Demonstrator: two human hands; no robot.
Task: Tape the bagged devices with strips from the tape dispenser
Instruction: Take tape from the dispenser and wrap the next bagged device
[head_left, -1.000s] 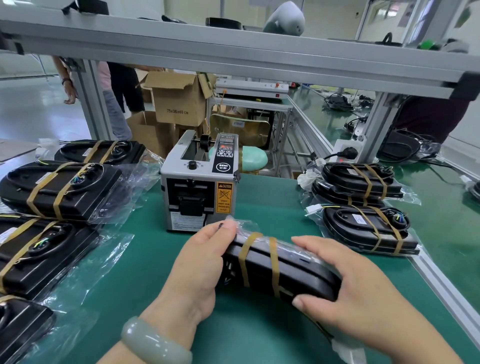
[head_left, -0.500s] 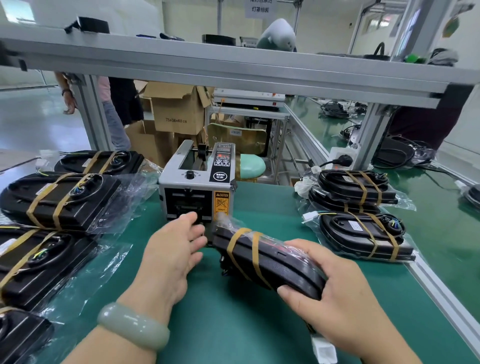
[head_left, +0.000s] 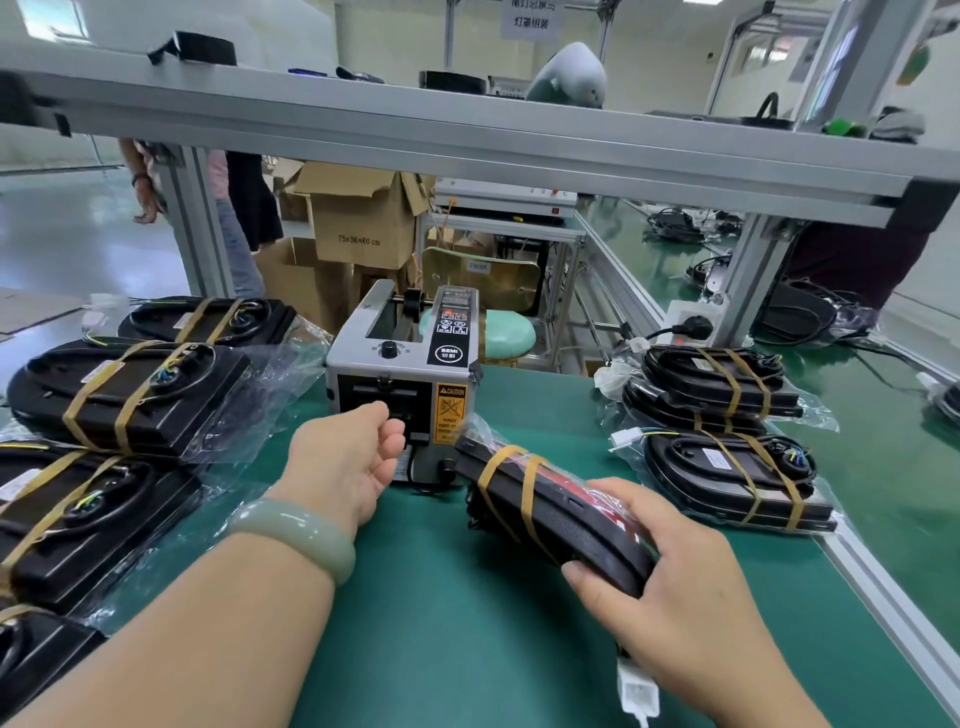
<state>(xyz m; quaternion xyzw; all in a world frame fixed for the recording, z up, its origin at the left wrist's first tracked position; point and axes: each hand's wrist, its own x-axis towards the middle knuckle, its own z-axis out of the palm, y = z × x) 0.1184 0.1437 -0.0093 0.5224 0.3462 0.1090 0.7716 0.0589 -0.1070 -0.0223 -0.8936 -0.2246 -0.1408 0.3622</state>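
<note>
- Two hands on inventory. Nearest, my right hand (head_left: 691, 597): fingers wrapped under and thumb over the near end of one bagged device (head_left: 550, 504), a firm hold.
- White connector (head_left: 638, 693), one, on its lead, hanging out below that hand at the near edge of the green mat (head_left: 441, 649).
- Bagged device, as held: black, in clear film, two tan tape bands (head_left: 511, 483) already round its far half. Its long axis runs from my right palm away and to the left. The far end is lifted and lies just beside the front right corner of the tape dispenser (head_left: 405, 374).
- My left hand (head_left: 348, 462), pale bangle (head_left: 296, 535) at the wrist: stretched forward, fingers loosely curled, thumb uppermost, tips right at the dispenser's front opening (head_left: 382, 397). I see no strip in it. Whether a fingertip touches tape, I cannot tell.
- Relation that matters: the opening lies straight ahead of my left fingertips, and the device's far end sits just to their right. The left hand is by far the nearer to the tape, so I judge it takes the next strip, then carries it a short way right onto the device.
- Taped devices, several, to the left (head_left: 130, 395); more, stacked, to the right (head_left: 727, 478). Both lots are apart from my hands.
</note>
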